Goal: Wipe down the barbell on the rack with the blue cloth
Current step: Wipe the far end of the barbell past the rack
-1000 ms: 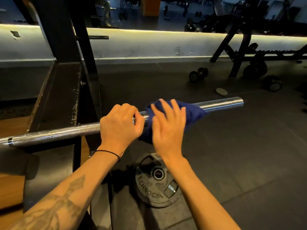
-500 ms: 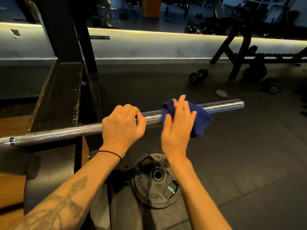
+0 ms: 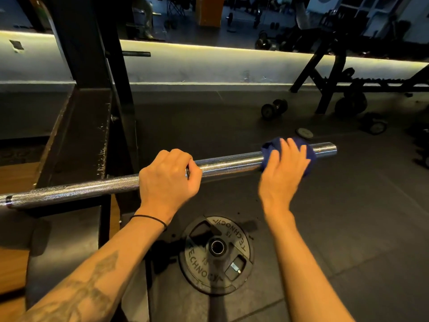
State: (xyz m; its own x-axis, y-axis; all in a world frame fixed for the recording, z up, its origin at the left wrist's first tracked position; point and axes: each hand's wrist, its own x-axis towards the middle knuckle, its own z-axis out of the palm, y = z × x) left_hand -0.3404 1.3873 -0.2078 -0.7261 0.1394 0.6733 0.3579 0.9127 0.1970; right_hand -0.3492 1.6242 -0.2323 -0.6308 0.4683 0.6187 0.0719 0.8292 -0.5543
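Observation:
A chrome barbell (image 3: 227, 165) lies across the black rack (image 3: 76, 145), its sleeve reaching out to the right. My left hand (image 3: 168, 180) grips the bar with fingers curled round it, just where the knurled shaft meets the sleeve. Near the sleeve's free end sits the blue cloth (image 3: 270, 151), draped over the bar. My right hand (image 3: 282, 173) presses the cloth against the sleeve with its fingers nearly straight. Most of the cloth is hidden under that hand.
A black weight plate (image 3: 217, 254) lies flat on the rubber floor below my hands. Dumbbells (image 3: 274, 108) and a small plate (image 3: 304, 132) lie further back. A dumbbell rack (image 3: 329, 73) stands at the back right, a lit ledge along the wall.
My right hand has slid the blue cloth to the right along the sleeve, away from my left hand and toward the bar's end. The left hand has kept its grip.

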